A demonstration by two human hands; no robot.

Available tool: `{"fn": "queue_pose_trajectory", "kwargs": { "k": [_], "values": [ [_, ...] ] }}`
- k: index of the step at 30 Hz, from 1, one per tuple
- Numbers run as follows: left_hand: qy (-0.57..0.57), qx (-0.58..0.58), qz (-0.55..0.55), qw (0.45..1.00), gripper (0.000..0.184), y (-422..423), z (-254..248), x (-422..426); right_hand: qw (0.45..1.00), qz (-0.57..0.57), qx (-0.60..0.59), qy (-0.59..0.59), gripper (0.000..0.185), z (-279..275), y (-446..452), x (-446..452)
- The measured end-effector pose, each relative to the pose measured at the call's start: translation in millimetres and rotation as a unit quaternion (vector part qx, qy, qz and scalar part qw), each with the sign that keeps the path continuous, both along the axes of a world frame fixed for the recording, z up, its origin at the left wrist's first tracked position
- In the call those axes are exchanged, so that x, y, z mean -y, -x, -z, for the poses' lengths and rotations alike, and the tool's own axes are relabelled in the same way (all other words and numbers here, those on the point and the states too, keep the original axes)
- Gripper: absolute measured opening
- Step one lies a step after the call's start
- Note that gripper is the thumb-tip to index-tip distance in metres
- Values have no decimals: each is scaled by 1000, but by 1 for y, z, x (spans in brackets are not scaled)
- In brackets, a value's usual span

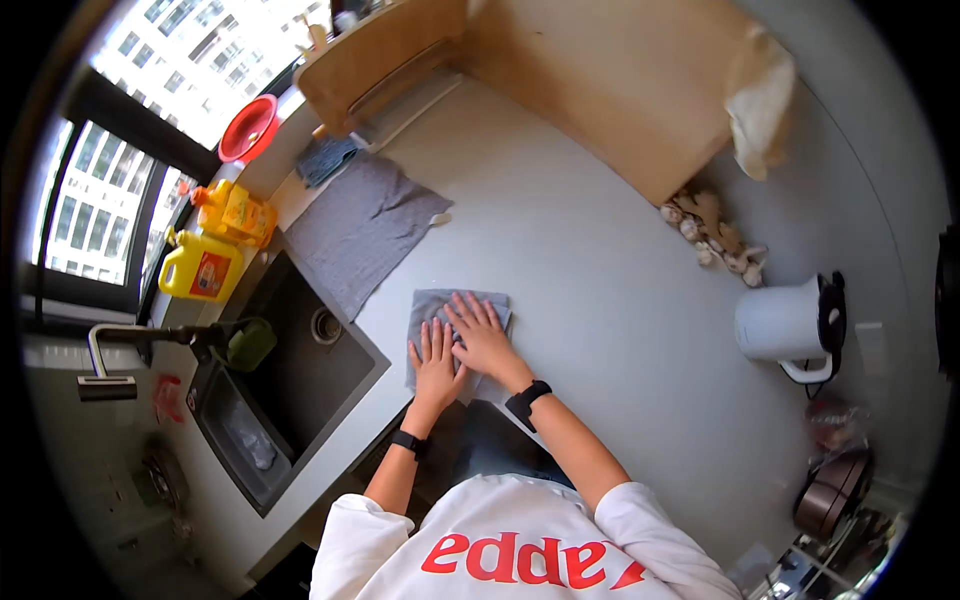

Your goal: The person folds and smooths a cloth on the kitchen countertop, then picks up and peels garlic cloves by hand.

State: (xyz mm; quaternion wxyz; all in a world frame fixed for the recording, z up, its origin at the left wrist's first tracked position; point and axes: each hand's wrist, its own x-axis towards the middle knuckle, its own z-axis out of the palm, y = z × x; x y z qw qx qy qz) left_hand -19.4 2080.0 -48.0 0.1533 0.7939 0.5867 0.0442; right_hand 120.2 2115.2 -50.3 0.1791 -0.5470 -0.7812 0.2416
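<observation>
A folded grey cloth (428, 304) lies on the white countertop (600, 330) close to its front edge. Flat on this cloth rests my left hand (435, 368), fingers extended. My right hand (482, 342) presses on it too, fingers spread, its thumb side touching or overlapping the left hand. Both wrists wear black bands. Beyond them, a larger grey cloth (360, 220) is spread out between the sink and the wooden board, slightly wrinkled. What lies beneath my palms is hidden.
To the left is a dark sink (300, 375) with a tap (110, 385). Yellow bottles (205, 268) and a red basin (248, 128) stand by the window. At right are a white kettle (780, 322), ginger and garlic (715, 235), and a wooden board (610, 90) at the back.
</observation>
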Motion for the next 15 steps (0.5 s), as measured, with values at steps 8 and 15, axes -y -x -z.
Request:
{"fn": "queue_pose_trajectory", "kwargs": {
  "k": [8, 15],
  "values": [
    [58, -42, 171, 983, 91, -117, 8, 23, 977, 198, -53, -52, 62, 5, -115, 95],
    [7, 26, 418, 908, 84, -344, 17, 100, 889, 446, 6, -105, 56, 11, -305, 234]
  ]
}}
